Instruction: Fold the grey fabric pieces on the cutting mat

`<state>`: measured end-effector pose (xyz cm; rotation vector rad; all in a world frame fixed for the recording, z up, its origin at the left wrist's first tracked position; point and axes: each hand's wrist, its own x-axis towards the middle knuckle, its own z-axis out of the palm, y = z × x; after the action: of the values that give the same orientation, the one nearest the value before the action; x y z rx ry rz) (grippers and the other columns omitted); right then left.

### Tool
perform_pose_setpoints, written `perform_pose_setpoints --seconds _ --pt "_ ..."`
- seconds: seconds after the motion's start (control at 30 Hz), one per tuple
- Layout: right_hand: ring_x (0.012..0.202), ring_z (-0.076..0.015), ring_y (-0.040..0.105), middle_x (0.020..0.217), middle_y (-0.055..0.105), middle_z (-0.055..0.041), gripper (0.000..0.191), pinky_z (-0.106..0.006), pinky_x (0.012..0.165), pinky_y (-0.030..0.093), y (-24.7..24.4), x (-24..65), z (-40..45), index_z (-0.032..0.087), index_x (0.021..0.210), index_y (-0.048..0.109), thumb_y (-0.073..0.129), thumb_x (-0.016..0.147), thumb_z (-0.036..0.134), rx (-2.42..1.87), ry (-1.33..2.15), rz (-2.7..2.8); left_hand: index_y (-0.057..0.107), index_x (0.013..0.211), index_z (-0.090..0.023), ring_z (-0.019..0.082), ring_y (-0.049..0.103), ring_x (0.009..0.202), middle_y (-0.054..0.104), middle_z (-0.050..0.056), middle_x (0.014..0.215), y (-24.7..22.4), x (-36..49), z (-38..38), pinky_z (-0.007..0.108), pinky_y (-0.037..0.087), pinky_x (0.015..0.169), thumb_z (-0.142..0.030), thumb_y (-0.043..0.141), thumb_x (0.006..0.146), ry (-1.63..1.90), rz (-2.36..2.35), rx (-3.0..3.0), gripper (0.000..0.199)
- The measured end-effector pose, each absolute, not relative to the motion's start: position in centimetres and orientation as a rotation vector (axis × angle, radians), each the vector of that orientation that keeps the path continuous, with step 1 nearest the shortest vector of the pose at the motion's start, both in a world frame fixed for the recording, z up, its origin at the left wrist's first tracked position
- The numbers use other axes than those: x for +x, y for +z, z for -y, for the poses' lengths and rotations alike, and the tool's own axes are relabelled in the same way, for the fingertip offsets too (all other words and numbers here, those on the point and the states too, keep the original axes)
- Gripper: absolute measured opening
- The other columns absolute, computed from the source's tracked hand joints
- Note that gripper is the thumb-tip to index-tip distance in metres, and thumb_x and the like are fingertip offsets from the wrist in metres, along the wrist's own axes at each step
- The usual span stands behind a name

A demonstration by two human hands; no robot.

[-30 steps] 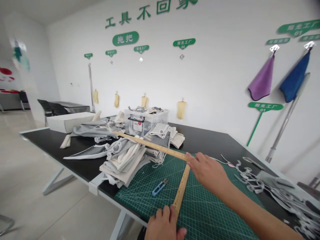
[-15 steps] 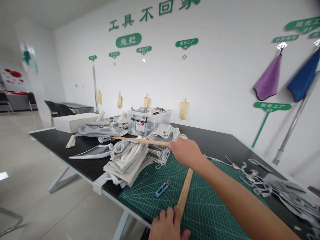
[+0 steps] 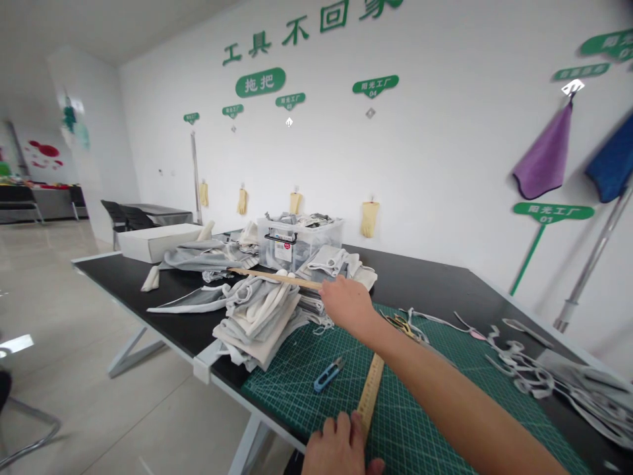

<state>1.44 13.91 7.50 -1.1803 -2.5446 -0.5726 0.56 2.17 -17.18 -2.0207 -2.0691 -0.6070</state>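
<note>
My right hand [image 3: 349, 307] is closed around one end of a thin wooden stick [image 3: 277, 277], which points left over the cloth piles; its far end rests by the grey cloth. At the near edge, my left hand [image 3: 341, 445] grips the near end of a wooden ruler [image 3: 370, 392] lying on the green cutting mat [image 3: 306, 376]. My right forearm hides the ruler's far end. Blue thread snips [image 3: 328, 375] lie left of the ruler. A stack of folded grey and white cloth [image 3: 260, 323] sits at the mat's left corner. Scissors with yellowish handles [image 3: 400, 323] show partly behind my right forearm.
A clear plastic bin [image 3: 321, 236] full of cloth stands at the back, with a white box [image 3: 158, 241] to its left. Tangled grey cloth strips [image 3: 524, 369] lie on the right. Yellow gloves [image 3: 369, 219] and a purple cloth [image 3: 544, 155] hang on the wall.
My right hand has shifted left, towards the cloth piles, uncovering the scissors. The stick's far end and my left hand stay about in place. The view has turned slightly left.
</note>
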Motion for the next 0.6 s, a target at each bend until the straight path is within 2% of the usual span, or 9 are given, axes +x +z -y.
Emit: perform_pose_setpoints --seconds 0.3,0.6 --pt "0.081 -0.0252 0.066 0.084 0.067 -0.0142 0.035 -0.031 0.066 0.048 7.0 1.9 -12.9 0.015 0.095 0.067 0.033 0.098 0.025 -1.168 -0.584 2.505 0.063 0.121 -0.027 0.026 0.062 0.083 0.065 0.007 0.096 -17.0 0.5 -2.1 0.035 0.048 0.060 -0.073 0.054 0.073 -0.635 2.071 -2.037 0.067" --pt "0.075 -0.0258 0.066 0.087 0.065 -0.0143 0.037 -0.033 0.063 0.048 7.0 3.0 -12.4 0.016 0.103 0.064 0.031 0.099 0.031 -1.243 -0.628 2.414 0.061 0.122 -0.028 0.026 0.060 0.083 0.064 0.008 0.097 -17.0 0.7 -2.1 0.033 0.046 0.060 -0.073 0.055 0.072 -0.602 2.099 -2.034 0.067"
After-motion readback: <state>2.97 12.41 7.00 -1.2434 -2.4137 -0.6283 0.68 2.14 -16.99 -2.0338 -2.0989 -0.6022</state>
